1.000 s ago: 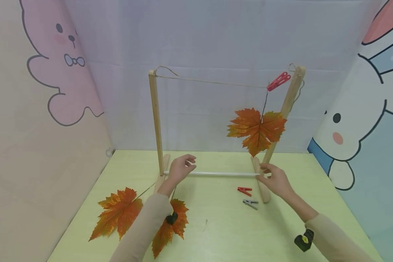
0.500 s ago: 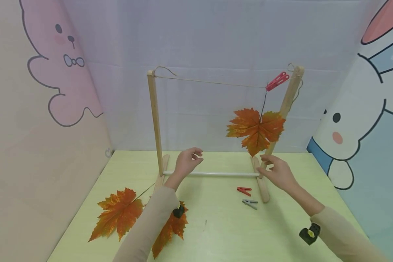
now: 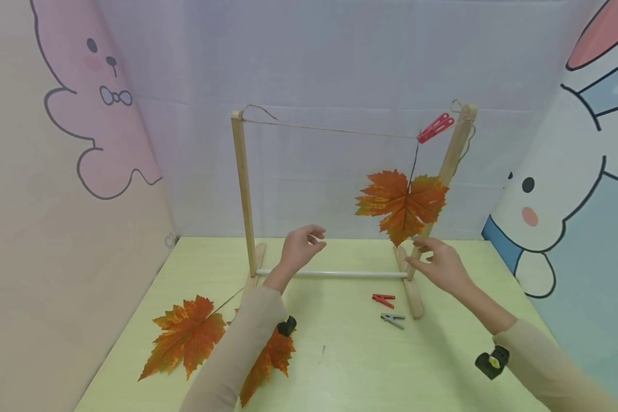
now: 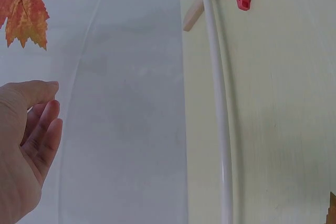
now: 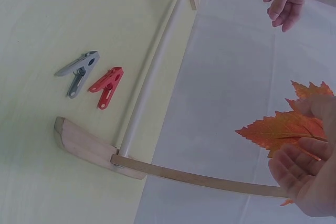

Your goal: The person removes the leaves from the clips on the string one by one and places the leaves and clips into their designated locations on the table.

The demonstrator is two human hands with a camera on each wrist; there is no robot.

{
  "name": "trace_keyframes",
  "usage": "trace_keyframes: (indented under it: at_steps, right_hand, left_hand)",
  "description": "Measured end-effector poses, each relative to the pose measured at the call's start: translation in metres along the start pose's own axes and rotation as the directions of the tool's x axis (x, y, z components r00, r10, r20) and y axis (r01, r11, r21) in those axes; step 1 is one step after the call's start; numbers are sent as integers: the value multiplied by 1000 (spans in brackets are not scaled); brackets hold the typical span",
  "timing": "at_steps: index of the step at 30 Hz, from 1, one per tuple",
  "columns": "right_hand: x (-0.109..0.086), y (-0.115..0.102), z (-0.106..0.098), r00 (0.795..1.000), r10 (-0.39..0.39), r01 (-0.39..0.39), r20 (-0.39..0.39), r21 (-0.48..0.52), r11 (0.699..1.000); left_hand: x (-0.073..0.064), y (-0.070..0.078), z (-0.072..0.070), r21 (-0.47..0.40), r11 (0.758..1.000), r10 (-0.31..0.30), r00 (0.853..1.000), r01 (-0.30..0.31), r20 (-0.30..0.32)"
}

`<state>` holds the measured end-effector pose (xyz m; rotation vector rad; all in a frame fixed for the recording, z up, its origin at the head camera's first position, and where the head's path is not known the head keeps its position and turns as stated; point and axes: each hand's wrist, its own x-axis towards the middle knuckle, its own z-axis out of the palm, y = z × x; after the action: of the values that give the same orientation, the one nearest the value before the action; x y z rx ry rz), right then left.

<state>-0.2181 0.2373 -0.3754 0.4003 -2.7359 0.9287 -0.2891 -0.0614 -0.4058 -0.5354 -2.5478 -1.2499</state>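
An orange maple leaf (image 3: 404, 203) hangs by its stem from the twine (image 3: 335, 130), held there by a pink clothespin (image 3: 435, 128) near the right post. Just under the leaf's lower tip is my right hand (image 3: 443, 268), thumb and fingers apart with nothing between them; it overlaps the leaf (image 5: 289, 129) in the right wrist view. My left hand (image 3: 298, 246) is raised above the white rod (image 3: 340, 274), its fingers loosely bent and holding nothing. Two more maple leaves lie at the left of the table, one (image 3: 185, 337) in full sight, the other (image 3: 273, 357) partly behind my left forearm.
The wooden frame stands on the table (image 3: 350, 366), with a left post (image 3: 244, 194), a right post (image 3: 457, 146) and flat feet. A red clothespin (image 3: 384, 300) and a grey clothespin (image 3: 393, 320) lie by the right foot (image 3: 414, 298). A pale cloth backdrop (image 3: 314, 57) hangs behind.
My left hand has moved up and to the right, away from the left post. My right hand has risen from the rod's right end towards the hanging leaf.
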Motion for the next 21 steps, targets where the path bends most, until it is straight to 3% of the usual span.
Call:
trace_keyframes:
  at_steps: [7,21]
  right_hand:
    - [2,-5,-8,1000,2,-2,-9,-6,1000]
    - [18,-15,-28,996,-73,71,-53,-27,997]
  left_hand:
    - [9,12,-2,-2,1000,27,1000,-27,4]
    - [27,41,-4,20,998,62,998,-62,24]
